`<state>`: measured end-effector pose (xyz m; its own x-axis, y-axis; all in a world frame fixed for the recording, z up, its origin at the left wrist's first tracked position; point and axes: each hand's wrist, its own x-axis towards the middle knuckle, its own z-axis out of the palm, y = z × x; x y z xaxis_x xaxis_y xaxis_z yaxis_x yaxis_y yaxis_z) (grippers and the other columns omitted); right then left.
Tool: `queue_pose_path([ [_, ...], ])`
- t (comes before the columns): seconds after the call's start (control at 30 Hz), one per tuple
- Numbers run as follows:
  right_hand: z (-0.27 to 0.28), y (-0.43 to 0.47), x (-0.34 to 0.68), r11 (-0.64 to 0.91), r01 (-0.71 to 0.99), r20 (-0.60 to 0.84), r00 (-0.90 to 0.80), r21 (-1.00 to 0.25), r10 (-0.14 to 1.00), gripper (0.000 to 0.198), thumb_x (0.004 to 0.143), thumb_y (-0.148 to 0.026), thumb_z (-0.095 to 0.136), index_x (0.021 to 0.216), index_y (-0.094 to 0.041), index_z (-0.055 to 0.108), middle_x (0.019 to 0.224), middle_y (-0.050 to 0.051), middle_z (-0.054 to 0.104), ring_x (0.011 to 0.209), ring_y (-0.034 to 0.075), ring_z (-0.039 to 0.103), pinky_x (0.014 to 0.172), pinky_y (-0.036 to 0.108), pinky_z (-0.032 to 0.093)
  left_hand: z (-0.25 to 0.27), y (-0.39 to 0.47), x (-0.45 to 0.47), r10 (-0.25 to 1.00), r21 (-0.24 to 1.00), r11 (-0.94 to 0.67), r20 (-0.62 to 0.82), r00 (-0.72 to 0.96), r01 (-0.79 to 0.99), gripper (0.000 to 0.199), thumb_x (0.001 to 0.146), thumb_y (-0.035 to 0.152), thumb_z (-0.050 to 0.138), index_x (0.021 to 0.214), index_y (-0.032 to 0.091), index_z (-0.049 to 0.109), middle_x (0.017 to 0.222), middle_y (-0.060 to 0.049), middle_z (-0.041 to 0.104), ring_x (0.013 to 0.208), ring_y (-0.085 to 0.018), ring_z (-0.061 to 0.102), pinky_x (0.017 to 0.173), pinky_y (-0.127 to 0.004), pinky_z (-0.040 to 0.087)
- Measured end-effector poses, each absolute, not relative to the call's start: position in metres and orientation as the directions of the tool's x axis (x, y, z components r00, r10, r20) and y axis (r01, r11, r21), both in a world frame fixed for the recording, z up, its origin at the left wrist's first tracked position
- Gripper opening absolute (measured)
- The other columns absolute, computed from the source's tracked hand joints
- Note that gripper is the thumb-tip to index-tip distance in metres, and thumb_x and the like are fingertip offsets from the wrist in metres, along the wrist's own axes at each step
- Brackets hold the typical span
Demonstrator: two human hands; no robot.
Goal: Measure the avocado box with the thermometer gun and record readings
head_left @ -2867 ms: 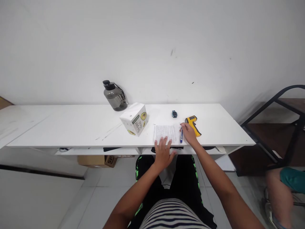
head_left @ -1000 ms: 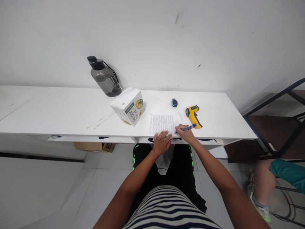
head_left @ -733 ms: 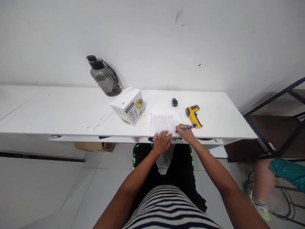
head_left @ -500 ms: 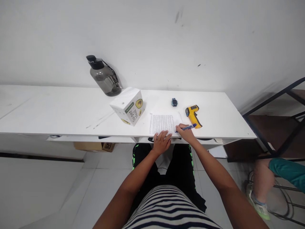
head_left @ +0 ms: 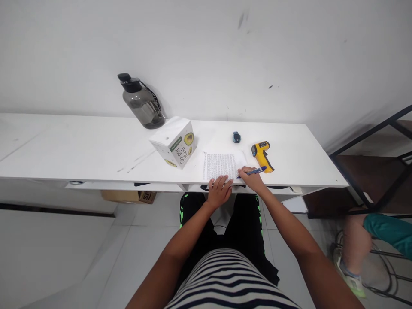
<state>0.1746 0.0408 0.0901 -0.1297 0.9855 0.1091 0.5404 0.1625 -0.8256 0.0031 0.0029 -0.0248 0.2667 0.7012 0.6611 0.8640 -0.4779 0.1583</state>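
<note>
A sheet of paper (head_left: pixel 220 165) covered in rows of handwriting lies at the front edge of the white desk (head_left: pixel 80 148). My left hand (head_left: pixel 220 191) rests flat on the paper's lower edge, fingers stretched out. In my right hand (head_left: pixel 252 179) is a blue pen (head_left: pixel 257 170), its tip at the lower right part of the sheet. Just beyond that hand lies a yellow infrared thermometer gun (head_left: pixel 263 156). A small dark watch (head_left: pixel 236 137) with a bluish strap sits behind the paper.
Left of the paper stands a white box (head_left: pixel 175 143) with avocado pictures. Behind it, a grey water bottle (head_left: pixel 143 105) is near the wall. Below the desk is a cardboard box (head_left: pixel 128 196). At the right are a black metal frame (head_left: pixel 386 128) and another person's leg (head_left: pixel 355 240).
The view has shifted very slightly. Both hands stay in nearly the same place, the pen still held at the paper.
</note>
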Motion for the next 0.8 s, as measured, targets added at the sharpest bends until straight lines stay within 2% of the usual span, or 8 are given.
queue_pose_path([
  [0.33, 0.0895, 0.0407, 0.1752, 0.165, 0.523, 0.124, -0.112, -0.836, 0.986, 0.034, 0.08, -0.042, 0.046, 0.053, -0.02, 0.046, 0.052, -0.002, 0.046, 0.056, 0.013, 0.044, 0.057, 0.026, 0.035, -0.0199, 0.0032, 0.0037, 0.581, 0.063, -0.494, 0.766, 0.275, 0.867, 0.033, 0.085, 0.033, 0.055, 0.117, 0.028, 0.06, 0.119, -0.006, 0.063, 0.115, -0.022, 0.053, 0.108, -0.042, 0.018],
  [0.5, 0.0883, 0.0411, 0.1745, 0.159, 0.529, 0.132, -0.088, -0.833, 0.987, 0.034, 0.079, -0.041, 0.046, 0.052, -0.02, 0.044, 0.05, -0.002, 0.043, 0.054, 0.013, 0.041, 0.056, 0.026, 0.033, -0.0186, 0.0028, 0.0039, 0.606, 0.073, -0.484, 0.747, 0.274, 0.872, 0.032, 0.085, 0.034, 0.055, 0.116, 0.028, 0.061, 0.119, -0.006, 0.063, 0.114, -0.022, 0.053, 0.108, -0.042, 0.018],
  [0.8, 0.0858, 0.0412, 0.1758, 0.158, 0.53, 0.129, -0.092, -0.833, 0.987, 0.034, 0.081, -0.04, 0.047, 0.054, -0.02, 0.048, 0.053, -0.001, 0.048, 0.057, 0.014, 0.045, 0.057, 0.026, 0.035, -0.0231, 0.0028, 0.003, 0.639, 0.103, -0.488, 0.718, 0.275, 0.867, 0.034, 0.085, 0.034, 0.055, 0.118, 0.028, 0.06, 0.122, -0.006, 0.062, 0.117, -0.022, 0.051, 0.109, -0.042, 0.017],
])
